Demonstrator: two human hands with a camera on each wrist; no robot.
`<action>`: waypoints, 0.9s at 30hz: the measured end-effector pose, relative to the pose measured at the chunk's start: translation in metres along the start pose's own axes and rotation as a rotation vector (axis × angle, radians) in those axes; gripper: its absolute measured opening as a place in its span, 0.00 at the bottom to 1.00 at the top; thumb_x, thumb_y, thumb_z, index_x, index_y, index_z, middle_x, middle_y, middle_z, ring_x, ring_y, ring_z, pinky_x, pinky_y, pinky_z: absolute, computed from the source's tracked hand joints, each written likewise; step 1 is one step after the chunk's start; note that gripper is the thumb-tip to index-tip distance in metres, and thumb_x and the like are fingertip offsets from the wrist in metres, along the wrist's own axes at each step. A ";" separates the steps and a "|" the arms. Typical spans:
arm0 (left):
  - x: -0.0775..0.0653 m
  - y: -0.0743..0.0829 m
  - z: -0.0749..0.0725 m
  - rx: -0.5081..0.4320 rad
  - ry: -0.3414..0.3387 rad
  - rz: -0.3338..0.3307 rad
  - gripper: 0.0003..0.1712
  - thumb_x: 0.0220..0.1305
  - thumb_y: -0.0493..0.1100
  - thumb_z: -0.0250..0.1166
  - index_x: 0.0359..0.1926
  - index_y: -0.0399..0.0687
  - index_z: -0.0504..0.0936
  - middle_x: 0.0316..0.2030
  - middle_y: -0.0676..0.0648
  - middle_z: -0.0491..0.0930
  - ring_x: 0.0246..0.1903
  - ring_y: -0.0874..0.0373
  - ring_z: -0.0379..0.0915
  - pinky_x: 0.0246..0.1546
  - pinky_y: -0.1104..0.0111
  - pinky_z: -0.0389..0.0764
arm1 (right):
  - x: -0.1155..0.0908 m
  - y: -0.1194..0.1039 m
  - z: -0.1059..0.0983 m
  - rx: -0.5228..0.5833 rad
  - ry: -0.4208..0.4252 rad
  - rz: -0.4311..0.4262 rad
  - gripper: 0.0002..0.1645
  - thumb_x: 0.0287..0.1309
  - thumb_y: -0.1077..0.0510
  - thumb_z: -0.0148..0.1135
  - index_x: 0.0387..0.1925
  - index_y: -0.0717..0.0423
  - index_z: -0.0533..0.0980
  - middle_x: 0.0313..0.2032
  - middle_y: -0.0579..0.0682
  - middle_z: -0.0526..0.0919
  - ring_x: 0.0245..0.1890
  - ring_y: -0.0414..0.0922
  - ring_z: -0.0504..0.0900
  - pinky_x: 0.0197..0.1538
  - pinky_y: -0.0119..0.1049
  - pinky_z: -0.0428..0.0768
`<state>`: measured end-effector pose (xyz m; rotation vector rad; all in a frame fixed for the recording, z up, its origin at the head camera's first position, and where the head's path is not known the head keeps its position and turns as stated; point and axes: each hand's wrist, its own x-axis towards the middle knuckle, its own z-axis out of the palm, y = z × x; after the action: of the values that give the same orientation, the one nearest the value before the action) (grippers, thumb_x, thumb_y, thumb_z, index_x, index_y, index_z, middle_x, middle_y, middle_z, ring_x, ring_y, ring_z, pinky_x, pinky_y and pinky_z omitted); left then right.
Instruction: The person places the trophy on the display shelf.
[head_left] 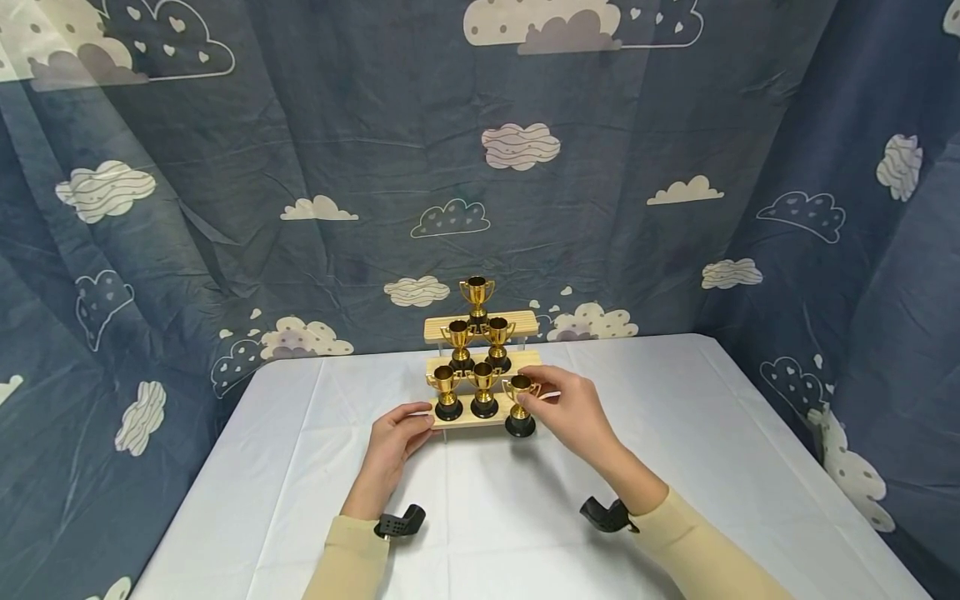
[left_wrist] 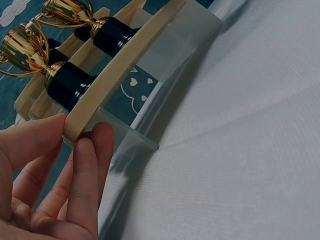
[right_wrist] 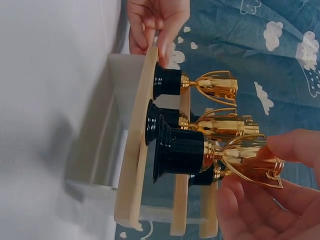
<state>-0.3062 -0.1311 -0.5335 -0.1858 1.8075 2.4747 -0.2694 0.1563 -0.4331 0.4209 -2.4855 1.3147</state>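
Observation:
A three-step wooden display stand (head_left: 487, 422) carries small gold trophies on black bases. My left hand (head_left: 395, 437) pinches the left end of its lowest board (left_wrist: 82, 120) between thumb and fingers. My right hand (head_left: 573, 408) holds a trophy (head_left: 520, 406) by its gold cup, thumb on one side and fingers on the other. In the right wrist view this trophy's black base (right_wrist: 182, 152) is in front of the lowest board's right part. Two trophies, one left (head_left: 447, 392) and one middle (head_left: 483, 390), stand on that board.
Two trophies, one of them (head_left: 498, 343) at the right, stand on the middle step, and a single trophy (head_left: 477, 300) tops the highest board. White cloth covers the table (head_left: 337, 475). A blue cloud-patterned curtain (head_left: 375, 167) hangs behind and at both sides.

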 end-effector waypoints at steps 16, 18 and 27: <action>-0.001 0.002 0.000 0.007 -0.007 -0.009 0.23 0.60 0.30 0.70 0.57 0.30 0.80 0.55 0.34 0.78 0.40 0.48 0.85 0.52 0.62 0.83 | 0.012 0.014 -0.001 -0.005 -0.015 0.011 0.24 0.57 0.58 0.73 0.56 0.54 0.82 0.46 0.46 0.86 0.38 0.40 0.84 0.43 0.32 0.86; -0.001 0.001 0.000 0.004 -0.011 -0.007 0.23 0.60 0.29 0.69 0.57 0.30 0.80 0.55 0.34 0.77 0.40 0.48 0.85 0.52 0.61 0.83 | 0.013 0.016 -0.001 -0.012 -0.018 0.011 0.24 0.57 0.58 0.73 0.56 0.53 0.82 0.46 0.47 0.86 0.38 0.40 0.85 0.43 0.32 0.86; -0.001 0.001 0.000 -0.016 -0.004 0.007 0.20 0.58 0.28 0.69 0.53 0.30 0.82 0.48 0.36 0.81 0.38 0.49 0.85 0.49 0.62 0.85 | 0.019 0.019 0.000 -0.041 -0.021 0.030 0.24 0.58 0.56 0.72 0.57 0.52 0.82 0.46 0.48 0.87 0.38 0.45 0.87 0.41 0.37 0.87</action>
<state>-0.3056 -0.1318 -0.5328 -0.1761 1.7908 2.4925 -0.2937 0.1646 -0.4397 0.3912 -2.5416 1.2741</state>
